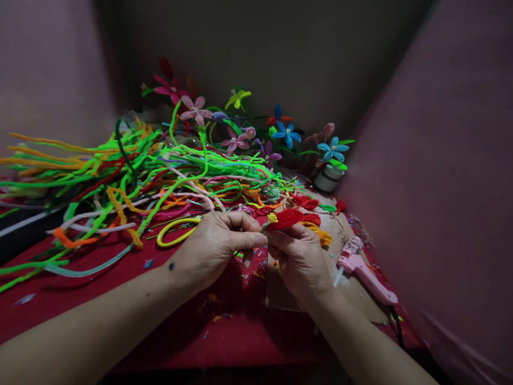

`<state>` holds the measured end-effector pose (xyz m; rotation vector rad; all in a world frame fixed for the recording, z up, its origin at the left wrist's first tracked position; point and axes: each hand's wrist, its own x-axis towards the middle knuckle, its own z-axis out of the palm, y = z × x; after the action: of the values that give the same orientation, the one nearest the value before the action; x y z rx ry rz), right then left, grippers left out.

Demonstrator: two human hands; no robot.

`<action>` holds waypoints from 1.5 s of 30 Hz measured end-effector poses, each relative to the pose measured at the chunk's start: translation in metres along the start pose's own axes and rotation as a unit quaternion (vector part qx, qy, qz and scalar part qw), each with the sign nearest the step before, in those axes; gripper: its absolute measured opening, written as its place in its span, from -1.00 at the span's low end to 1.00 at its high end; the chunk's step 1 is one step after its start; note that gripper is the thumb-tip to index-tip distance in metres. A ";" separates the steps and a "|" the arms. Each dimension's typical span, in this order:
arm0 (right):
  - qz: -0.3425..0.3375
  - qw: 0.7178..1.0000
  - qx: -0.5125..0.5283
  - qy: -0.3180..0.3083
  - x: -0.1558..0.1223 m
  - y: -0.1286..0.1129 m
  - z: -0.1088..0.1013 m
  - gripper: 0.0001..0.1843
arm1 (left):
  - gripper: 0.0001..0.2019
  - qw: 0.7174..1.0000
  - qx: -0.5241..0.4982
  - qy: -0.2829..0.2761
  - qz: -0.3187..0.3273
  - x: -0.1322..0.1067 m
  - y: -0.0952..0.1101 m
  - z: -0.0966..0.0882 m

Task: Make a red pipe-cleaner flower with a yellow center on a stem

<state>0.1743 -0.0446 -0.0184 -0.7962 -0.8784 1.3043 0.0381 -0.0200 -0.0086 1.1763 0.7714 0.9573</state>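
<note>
My left hand (216, 246) pinches the thin stem below a small cluster of yellow flower stamens (273, 218), thumb pressed against the forefinger. Close beside it, my right hand (302, 259) is closed on a red pipe-cleaner petal (286, 218) that lies right against the stamens. The two hands nearly meet above the front of the table. My fingers hide most of the stem. Orange pipe-cleaner loops (320, 233) and more red fuzzy pieces (305, 202) lie just beyond the right hand.
A large heap of pipe cleaners (180, 176) spreads over the red tablecloth (180, 326) on the left. A yellow loop handle (160, 235) lies before it. Finished flowers (196, 109) stand behind. At right, a pink glue gun (366, 275) rests on cardboard (284, 294), near a jar (328, 179).
</note>
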 end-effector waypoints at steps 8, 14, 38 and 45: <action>0.063 0.997 0.044 0.002 0.003 -0.002 0.003 -0.88 | -0.88 0.999 -0.029 -0.020 -0.025 -0.001 0.001 0.001; 0.100 0.993 0.067 0.002 0.004 0.002 0.001 -0.86 | -0.85 0.998 -0.038 -0.036 -0.038 0.000 0.001 0.002; 0.143 0.985 0.098 -0.027 0.006 -0.002 0.000 -0.80 | -0.93 0.996 -0.026 -0.068 -0.050 -0.002 0.005 0.004; 0.094 0.993 0.041 -0.053 0.003 -0.007 0.000 -0.86 | -0.93 0.999 -0.012 -0.042 -0.014 -0.004 0.004 0.001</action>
<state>0.1773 -0.0427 -0.0123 -0.7644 -0.8420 1.5501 0.0366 -0.0239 -0.0044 1.1748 0.7055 0.8870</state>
